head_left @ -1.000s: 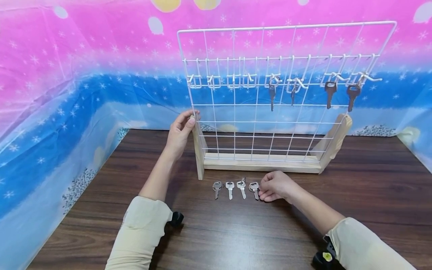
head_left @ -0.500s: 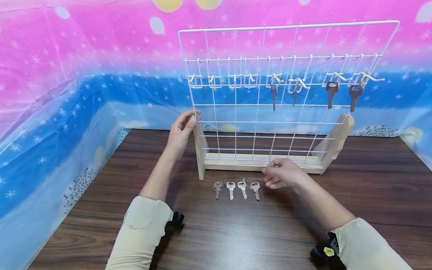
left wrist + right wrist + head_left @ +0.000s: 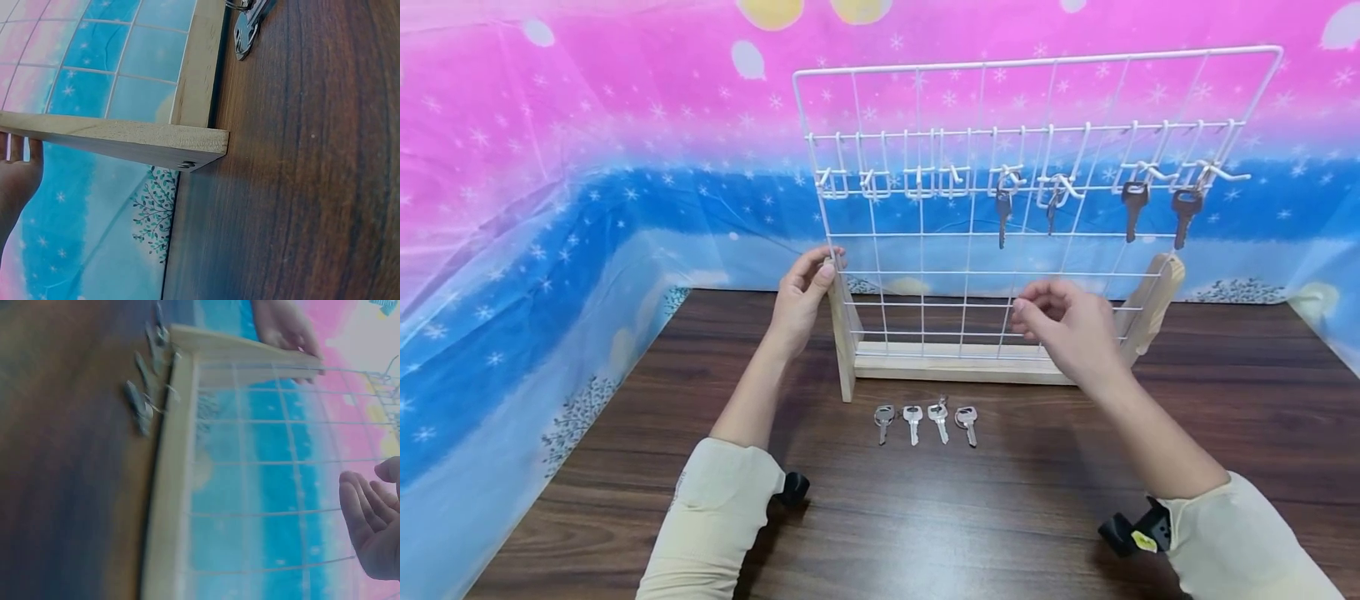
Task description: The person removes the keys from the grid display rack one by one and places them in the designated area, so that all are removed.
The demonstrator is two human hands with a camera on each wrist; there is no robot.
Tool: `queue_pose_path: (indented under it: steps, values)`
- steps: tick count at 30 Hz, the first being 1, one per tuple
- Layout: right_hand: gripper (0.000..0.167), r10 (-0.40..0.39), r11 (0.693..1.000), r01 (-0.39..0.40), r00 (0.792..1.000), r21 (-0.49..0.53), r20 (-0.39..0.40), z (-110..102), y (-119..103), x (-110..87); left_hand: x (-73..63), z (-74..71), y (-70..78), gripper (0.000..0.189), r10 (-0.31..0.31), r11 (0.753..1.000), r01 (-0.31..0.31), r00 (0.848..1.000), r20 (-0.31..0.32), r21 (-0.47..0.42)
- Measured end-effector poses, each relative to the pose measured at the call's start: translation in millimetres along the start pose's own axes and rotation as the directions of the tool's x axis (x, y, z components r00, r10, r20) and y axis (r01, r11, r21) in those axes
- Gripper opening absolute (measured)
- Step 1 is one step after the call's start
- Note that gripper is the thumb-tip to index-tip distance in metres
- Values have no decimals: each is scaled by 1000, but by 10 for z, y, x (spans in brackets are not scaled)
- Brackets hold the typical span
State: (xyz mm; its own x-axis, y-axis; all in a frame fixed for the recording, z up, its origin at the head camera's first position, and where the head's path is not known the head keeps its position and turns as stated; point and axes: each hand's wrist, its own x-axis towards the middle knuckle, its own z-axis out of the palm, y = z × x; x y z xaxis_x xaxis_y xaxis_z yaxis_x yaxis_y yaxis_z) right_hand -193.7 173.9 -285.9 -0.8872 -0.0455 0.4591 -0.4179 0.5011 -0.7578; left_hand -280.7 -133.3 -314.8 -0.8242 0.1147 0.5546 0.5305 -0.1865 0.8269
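Note:
A white wire grid rack (image 3: 966, 235) stands on wooden supports. My left hand (image 3: 800, 296) grips the top of its left wooden end piece (image 3: 841, 333), thumb in front and fingers behind. In the left wrist view, part of that hand (image 3: 19, 175) shows at the wood's edge. My right hand (image 3: 1071, 329) is raised before the grid's lower right part, fingers loosely bent. No object shows between its fingers (image 3: 359, 503) in the right wrist view. Several silver keys (image 3: 913, 423) lie in a row on the table before the rack. Several others, like this dark key (image 3: 1135, 208), hang from hooks on the right.
White hooks (image 3: 917, 179) on the rack's left half carry no keys. The rack's wooden base bar (image 3: 955, 367) runs just behind the row of keys. A brown wood-grain table (image 3: 880, 517) lies below, and a pink and blue snowflake cloth (image 3: 625, 125) hangs behind.
My right hand has lifted from beside the rightmost key on the table, moving up and to the right before the grid. The keys stay in their row. My left hand keeps its grip.

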Motion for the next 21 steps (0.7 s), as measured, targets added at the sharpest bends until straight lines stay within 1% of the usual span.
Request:
queue_pose_path:
  steps: [1, 3, 6, 9, 12, 14, 19, 21]
  values:
    - [15, -47, 997, 45, 998, -58, -32, -25, -41, 16, 1, 4, 2, 37, 2, 1000, -2, 1000, 1, 1]
    - [15, -117, 983, 103, 989, -153, -85, -67, -117, 47, 1, 7, 5, 35, 3, 1000, -3, 1000, 1, 4]
    - [16, -173, 974, 149, 976, -172, -132, -106, -221, 103, 6, 9, 11, 28, -5, 1000, 5, 1000, -1, 7]
    - [16, -209, 970, 179, 960, -168, -187, -108, -308, 161, 3, 1, 10, 25, -12, 1000, 12, 1000, 0, 12]
    - [18, -225, 965, 181, 942, -188, -251, -99, -392, 207, 9, -1, 8, 28, -16, 1000, 16, 1000, 1, 20]
    - [20, -217, 966, 163, 935, -203, -280, -88, -442, 233, 11, 3, 11, 29, -18, 999, 18, 1000, 0, 28]
    - [25, -194, 967, 133, 937, -218, -290, -47, -547, 292, 12, 7, 15, 30, -22, 999, 22, 1000, -3, 46]
    - [26, -199, 964, 133, 936, -232, -291, -34, -576, 312, 8, 3, 15, 31, -26, 998, 26, 1000, -4, 48]
